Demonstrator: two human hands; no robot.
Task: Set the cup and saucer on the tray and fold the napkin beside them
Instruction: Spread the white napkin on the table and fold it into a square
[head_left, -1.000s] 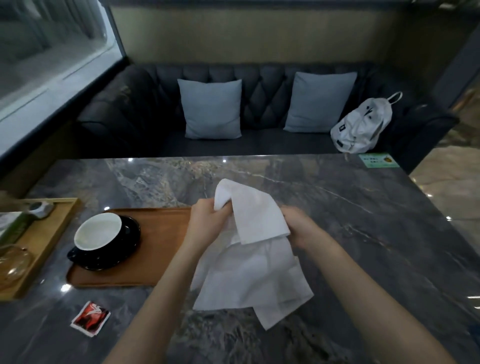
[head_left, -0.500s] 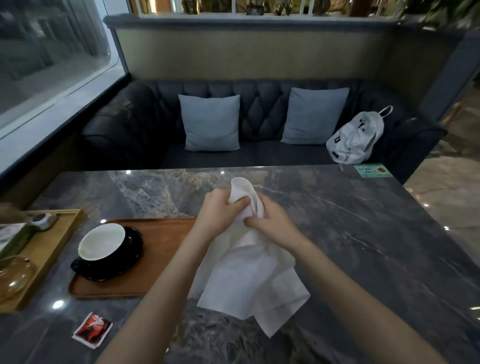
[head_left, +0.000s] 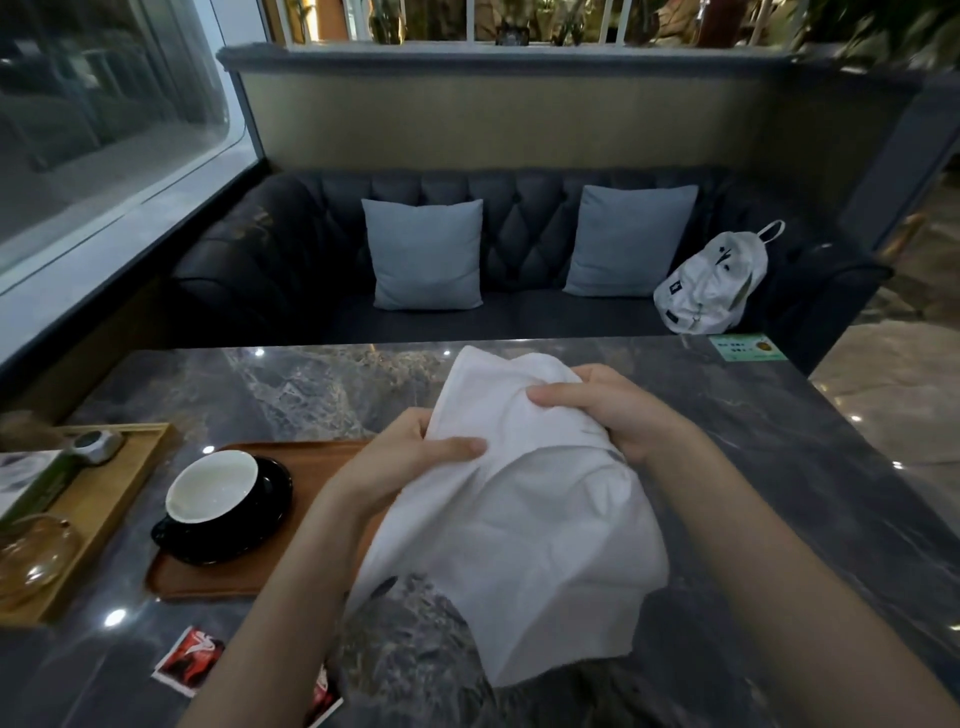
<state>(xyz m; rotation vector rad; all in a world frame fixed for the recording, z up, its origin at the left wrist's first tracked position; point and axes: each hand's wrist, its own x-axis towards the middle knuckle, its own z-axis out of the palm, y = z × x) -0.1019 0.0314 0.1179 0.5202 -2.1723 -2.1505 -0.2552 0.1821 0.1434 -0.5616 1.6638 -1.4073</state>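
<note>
A white-lined black cup (head_left: 212, 486) and black saucer (head_left: 260, 519) sit on the brown wooden tray (head_left: 317, 467); folding remains. Above the grey marble surface (head_left: 779, 441), the left hand (head_left: 410, 457) and right hand (head_left: 608, 410) each pinch the crumpled white cloth napkin (head_left: 519, 519), held unfolded beside the tray.

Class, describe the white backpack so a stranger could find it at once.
Start at the dark tufted sofa behind the marble table. Follow its seat to the right end, past the two grey cushions. The backpack slumps there, the only white thing on the sofa, its loop handle up.
</note>
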